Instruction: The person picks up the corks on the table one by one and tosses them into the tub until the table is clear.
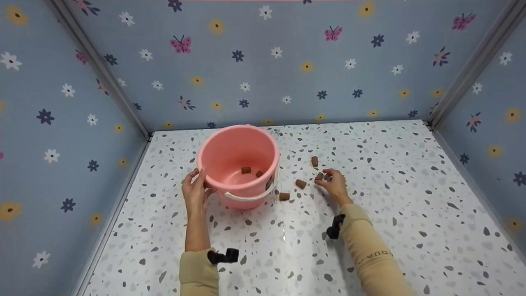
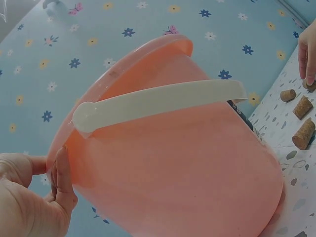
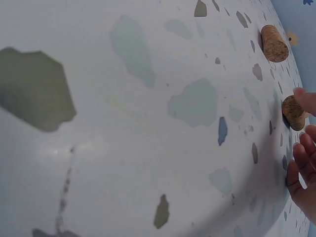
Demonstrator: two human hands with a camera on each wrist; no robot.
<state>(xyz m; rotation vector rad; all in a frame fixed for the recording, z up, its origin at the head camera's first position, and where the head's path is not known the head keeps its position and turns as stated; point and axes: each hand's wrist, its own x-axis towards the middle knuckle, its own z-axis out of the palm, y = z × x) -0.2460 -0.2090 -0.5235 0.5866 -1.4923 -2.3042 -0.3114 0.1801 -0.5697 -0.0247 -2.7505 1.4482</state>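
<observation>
A pink bucket (image 1: 238,197) with a white handle (image 1: 250,199) stands on the speckled tabletop, its mouth tipped toward me. My left hand (image 1: 194,193) grips its rim at the left, thumb and fingers on either side of the wall, as the left wrist view also shows. Two corks lie inside, one (image 1: 245,169) near the middle and another (image 1: 259,174) by the right wall. To the right of the bucket, my right hand (image 1: 337,187) pinches a cork (image 3: 295,113) between thumb and fingers at the table surface.
Three loose corks lie between the bucket and my right hand: one farther back (image 1: 314,161), one in the middle (image 1: 301,183), one close to the bucket (image 1: 284,196). Blue flower-patterned walls (image 1: 263,74) enclose the white speckled tabletop (image 1: 411,205) at the back and both sides.
</observation>
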